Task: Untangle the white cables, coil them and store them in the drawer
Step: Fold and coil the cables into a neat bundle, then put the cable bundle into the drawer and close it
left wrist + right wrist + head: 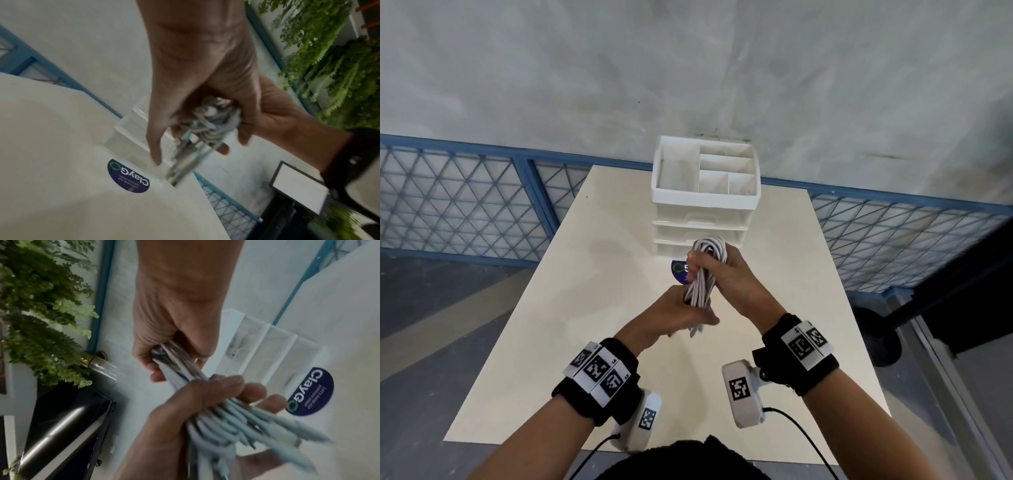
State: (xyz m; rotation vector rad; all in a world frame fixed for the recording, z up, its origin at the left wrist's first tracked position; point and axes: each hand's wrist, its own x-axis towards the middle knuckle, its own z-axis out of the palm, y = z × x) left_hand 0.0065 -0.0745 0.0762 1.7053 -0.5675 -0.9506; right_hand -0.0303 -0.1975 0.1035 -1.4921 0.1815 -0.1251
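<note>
A bundle of white cables is folded into a long hank and held above the table in front of the white drawer unit. My right hand grips the hank's upper looped end. Lower down, my left hand is wrapped around the hank, and several plug ends fan out below its fingers. In the left wrist view the cables sit inside my curled left hand. The unit's drawers look closed in the head view.
The cream table carries a dark round sticker just before the drawer unit, whose top is an open divided tray. A blue mesh fence runs behind the table. A black stand base lies to the right.
</note>
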